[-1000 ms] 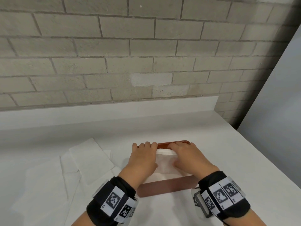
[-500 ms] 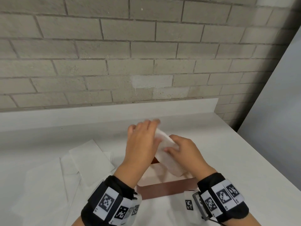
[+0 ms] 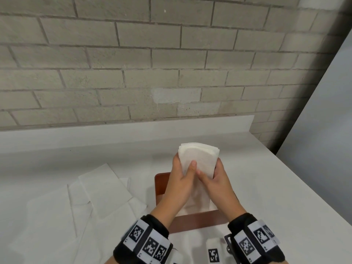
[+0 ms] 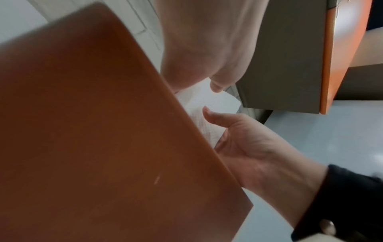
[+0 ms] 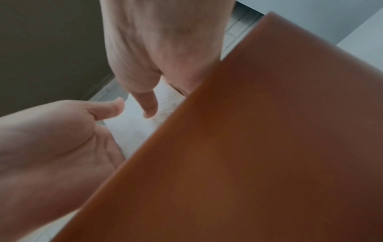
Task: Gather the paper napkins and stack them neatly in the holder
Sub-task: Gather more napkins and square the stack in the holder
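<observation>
We see a white napkin stack point(image 3: 200, 161) and more white napkins point(image 3: 102, 189) on the white counter point(image 3: 266, 187). The holder point(image 3: 198, 221) is reddish brown; in both wrist views it looks orange-brown. The wall point(image 3: 133, 63) is of grey-beige bricks with darker joints. The wristbands point(image 3: 146, 242) are black, with white tags in a black square pattern.

napkins point(image 3: 199, 159): soft matt paper | holder point(image 3: 198, 221): smooth brown | counter point(image 3: 266, 187): smooth matt white
</observation>
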